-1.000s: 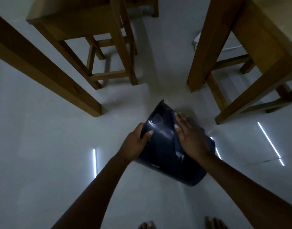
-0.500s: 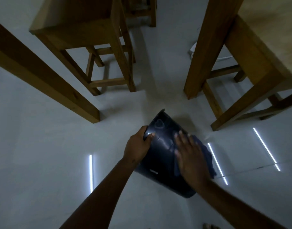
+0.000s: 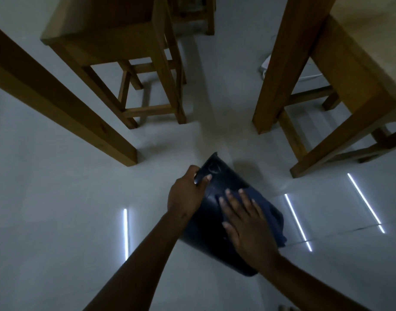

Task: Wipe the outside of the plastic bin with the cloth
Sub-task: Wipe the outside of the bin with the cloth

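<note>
Between the two outstretched forearms, the left hand curls around the upper edge of a dark plastic bin, thumb lying over the outer wall and fingers wrapped out of sight behind the rim, gripping it firmly. Just beside it, the right hand lies flat and spread, fingers extended, palm pressing a dark blue cloth against the bin's side; the cloth bunches out from under the fingers on the side away from the left hand. Tilted over beneath both hands, the bin has its base end nearer the person, and whether it touches the pale tiled floor cannot be made out. Beyond the left hand stands a wooden stool, with a heavy wooden beam slanting off to its left. Beyond the right hand rises a wooden table, well apart from the bin.
</note>
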Tool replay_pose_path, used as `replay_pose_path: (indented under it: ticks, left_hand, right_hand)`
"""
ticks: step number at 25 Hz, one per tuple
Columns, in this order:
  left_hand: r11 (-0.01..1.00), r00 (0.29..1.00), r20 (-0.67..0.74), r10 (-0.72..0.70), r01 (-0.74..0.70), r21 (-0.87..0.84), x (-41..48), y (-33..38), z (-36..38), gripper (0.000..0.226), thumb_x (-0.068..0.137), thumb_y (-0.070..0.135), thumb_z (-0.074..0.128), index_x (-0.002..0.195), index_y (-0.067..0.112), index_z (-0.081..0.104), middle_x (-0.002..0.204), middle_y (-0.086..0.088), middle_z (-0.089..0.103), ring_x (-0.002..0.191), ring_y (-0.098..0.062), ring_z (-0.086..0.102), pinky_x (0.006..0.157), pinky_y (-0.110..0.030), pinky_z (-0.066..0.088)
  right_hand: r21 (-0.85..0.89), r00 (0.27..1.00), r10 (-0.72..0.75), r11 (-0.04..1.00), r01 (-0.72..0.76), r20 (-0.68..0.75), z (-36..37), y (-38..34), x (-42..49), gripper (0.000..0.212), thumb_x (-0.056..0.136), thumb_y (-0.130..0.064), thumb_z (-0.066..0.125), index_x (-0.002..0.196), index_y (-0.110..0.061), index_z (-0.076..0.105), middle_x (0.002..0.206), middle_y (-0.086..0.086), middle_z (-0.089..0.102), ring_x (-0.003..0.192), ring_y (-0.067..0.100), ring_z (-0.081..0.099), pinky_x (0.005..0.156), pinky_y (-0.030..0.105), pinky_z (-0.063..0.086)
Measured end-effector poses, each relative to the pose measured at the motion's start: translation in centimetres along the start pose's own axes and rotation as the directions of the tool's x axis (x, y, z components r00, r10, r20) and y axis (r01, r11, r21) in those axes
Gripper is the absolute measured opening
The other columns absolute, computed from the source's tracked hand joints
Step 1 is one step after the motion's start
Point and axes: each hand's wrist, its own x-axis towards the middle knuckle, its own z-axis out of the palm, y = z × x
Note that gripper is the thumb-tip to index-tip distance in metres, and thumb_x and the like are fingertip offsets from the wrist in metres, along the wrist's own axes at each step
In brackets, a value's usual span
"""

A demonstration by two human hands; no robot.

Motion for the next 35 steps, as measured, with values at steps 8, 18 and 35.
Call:
replay_pose_path:
  ticks: [8, 18, 35]
  left_hand:
    - [0.995, 0.995, 0.081, 0.058, -0.051, -0.086, 0.2, -1.0, 0.0, 0.025, 0.1, 0.041, 0.042, 0.115, 0.029, 0.059, 0.097, -0.002, 0.073, 0.086, -0.021, 0.069, 0.083, -0.041, 0.058]
    - [0.931, 0.912, 0.41, 0.009, 0.142, -0.335, -0.9, -1.2, -2.3, 0.042, 0.095, 0.036, 0.056, 0.135, 0.03, 0.045, 0.121, 0.007, 0.06, 0.114, -0.018, 0.061, 0.084, -0.023, 0.051]
    - [0.983, 0.975, 0.218, 0.029, 0.012, -0.184, 0.2, 0.0, -0.8, 0.037, 0.096, 0.049, 0.047, 0.129, 0.031, 0.051, 0.112, 0.002, 0.069, 0.089, -0.017, 0.068, 0.081, -0.035, 0.059]
  right_hand:
    - [0.027, 0.998, 0.053, 0.998, -0.052, -0.029, -0.2, -0.2, 0.2, 0.053, 0.099, -0.043, 0.026, 0.15, -0.028, 0.023, 0.157, 0.001, 0.027, 0.144, 0.028, 0.026, 0.113, 0.045, 0.027]
    - [0.311, 0.968, 0.25, 0.922, -0.232, -0.018, -0.9, 3.4, 5.0, 0.049, 0.1, -0.038, 0.034, 0.147, -0.026, 0.032, 0.148, 0.004, 0.045, 0.132, 0.022, 0.045, 0.106, 0.027, 0.032]
    - [-0.097, 0.996, -0.087, 0.992, 0.087, -0.003, -0.8, 0.5, 2.0, 0.057, 0.098, -0.046, 0.025, 0.151, -0.029, 0.018, 0.16, 0.001, 0.02, 0.147, 0.027, 0.016, 0.115, 0.045, 0.019]
